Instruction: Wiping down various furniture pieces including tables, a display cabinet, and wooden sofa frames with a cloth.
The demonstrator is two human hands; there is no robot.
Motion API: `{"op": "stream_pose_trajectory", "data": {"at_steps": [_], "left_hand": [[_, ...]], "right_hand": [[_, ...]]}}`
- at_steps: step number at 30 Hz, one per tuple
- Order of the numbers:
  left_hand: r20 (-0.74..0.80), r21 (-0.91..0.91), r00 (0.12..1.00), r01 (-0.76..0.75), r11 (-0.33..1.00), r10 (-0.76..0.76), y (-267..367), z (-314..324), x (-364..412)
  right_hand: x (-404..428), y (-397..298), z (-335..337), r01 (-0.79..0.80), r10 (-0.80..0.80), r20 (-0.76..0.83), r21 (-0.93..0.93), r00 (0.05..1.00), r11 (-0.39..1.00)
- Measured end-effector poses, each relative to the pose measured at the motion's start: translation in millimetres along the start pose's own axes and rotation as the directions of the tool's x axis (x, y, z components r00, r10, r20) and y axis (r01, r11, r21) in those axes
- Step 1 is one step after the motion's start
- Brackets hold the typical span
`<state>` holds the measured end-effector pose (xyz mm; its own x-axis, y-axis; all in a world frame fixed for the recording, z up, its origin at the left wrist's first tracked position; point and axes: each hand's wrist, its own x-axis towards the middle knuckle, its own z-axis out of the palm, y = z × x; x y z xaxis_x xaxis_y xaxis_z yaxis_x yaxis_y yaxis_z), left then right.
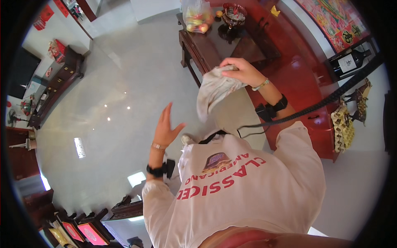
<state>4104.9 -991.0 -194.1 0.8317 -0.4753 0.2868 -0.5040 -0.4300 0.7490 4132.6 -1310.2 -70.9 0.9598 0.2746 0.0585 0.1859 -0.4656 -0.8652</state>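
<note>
A crumpled off-white cloth point(217, 88) with faint stains hangs from my right hand point(240, 73), which pinches its upper end between thumb and fingers. The cloth's lower part droops beside a dark wooden table point(201, 51). My left hand point(165, 125) hovers over the grey floor with its thumb spread from the fingers and nothing in it. A bracelet circles each wrist, and a black strapped device sits on each forearm.
On the dark table stand a plastic bag of fruit point(198, 20) and a decorative fruit bowl point(234, 15). A red cabinet point(297, 93) is at right, with egg trays point(341, 128) beside it. A black coiled cable point(328, 100) crosses my right arm. Wooden chairs point(93, 229) stand lower left.
</note>
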Motion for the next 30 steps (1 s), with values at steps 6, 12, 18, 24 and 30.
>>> {"op": "stream_pose_trajectory", "data": {"at_steps": [6, 12, 18, 24, 30], "left_hand": [[0.619, -0.081, 0.781, 0.173, 0.982, -0.087, 17.1, 32.4, 94.8], [0.677, -0.49, 0.725, 0.571, 0.658, -0.126, -80.9, 73.4, 110.7], [0.678, -0.258, 0.731, 0.344, 0.903, -0.085, -85.9, 97.4, 214.8], [0.627, -0.201, 0.779, 0.204, 0.958, -0.034, -118.0, 160.8, 321.6], [0.626, -0.079, 0.723, 0.432, 0.898, -0.293, -183.0, 171.8, 369.1]], "right_hand": [[30.7, -13.3, -6.9, -0.189, 0.205, -0.081, 0.173, 0.975, 0.967], [6.5, 98.9, -72.7, -0.354, 0.408, -0.402, 0.205, 0.82, 0.912], [15.0, 202.1, -112.2, -0.598, 0.313, -0.646, -0.282, 0.696, 0.75], [73.9, 283.6, -153.5, -0.841, 0.331, -0.855, -0.196, 0.398, 0.504], [113.2, 282.9, -50.6, -0.764, 0.318, -0.745, -0.377, 0.586, 0.524]]}}
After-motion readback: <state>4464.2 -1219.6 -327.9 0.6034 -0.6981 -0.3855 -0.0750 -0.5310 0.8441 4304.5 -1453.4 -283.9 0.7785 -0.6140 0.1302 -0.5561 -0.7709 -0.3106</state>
